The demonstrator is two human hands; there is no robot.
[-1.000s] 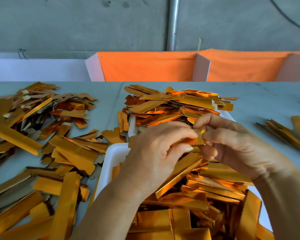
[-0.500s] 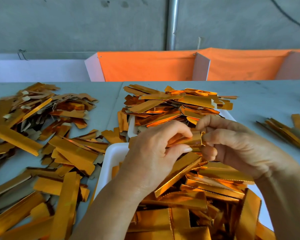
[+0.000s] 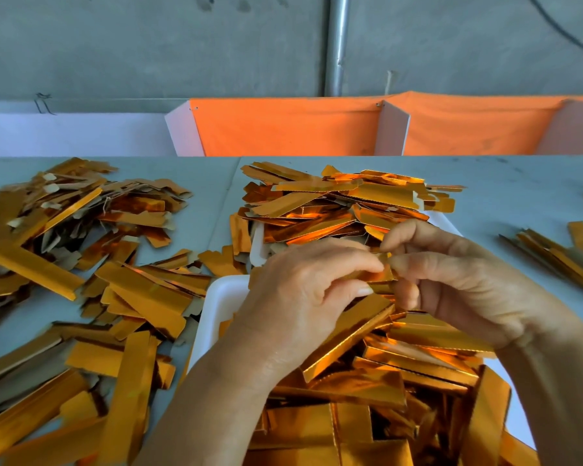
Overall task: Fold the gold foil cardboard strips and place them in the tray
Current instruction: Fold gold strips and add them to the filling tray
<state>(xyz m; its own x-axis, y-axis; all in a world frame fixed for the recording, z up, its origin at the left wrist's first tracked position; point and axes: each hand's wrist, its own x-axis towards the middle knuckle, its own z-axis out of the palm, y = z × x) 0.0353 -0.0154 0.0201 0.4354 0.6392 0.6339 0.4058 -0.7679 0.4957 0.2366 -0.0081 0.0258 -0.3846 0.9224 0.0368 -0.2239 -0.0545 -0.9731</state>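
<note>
A pale grey table (image 3: 505, 196) fills the lower part of the view, with a seam running from the far edge toward the tray; behind it stands a bare concrete wall (image 3: 148, 45) with a vertical metal pipe (image 3: 336, 45) and a dark cable at the upper right; along the table's far edge sit white dividers (image 3: 392, 129) backed by orange cloth (image 3: 283, 129).

Over the white tray (image 3: 216, 297) both hands work one small gold foil strip (image 3: 382, 274); the left hand (image 3: 303, 297) pinches it between curled fingers and thumb, and the right hand (image 3: 461, 287) pinches its other end with thumb and forefinger, the two sets of fingertips nearly touching; the strip hangs just above the heap in the tray.

The tray is piled with gold strips (image 3: 350, 381), another mound (image 3: 344, 203) spilling over its far end; loose strips (image 3: 64, 264) lie scattered across the table on the left, some showing brown backs; a small bundle (image 3: 559, 253) lies apart on the right.

Most of the tray is buried, only its left rim and slivers at right showing; the held strip is largely covered by fingers, so its fold cannot be made out; both forearms and the near piles are cut off by the bottom edge.
</note>
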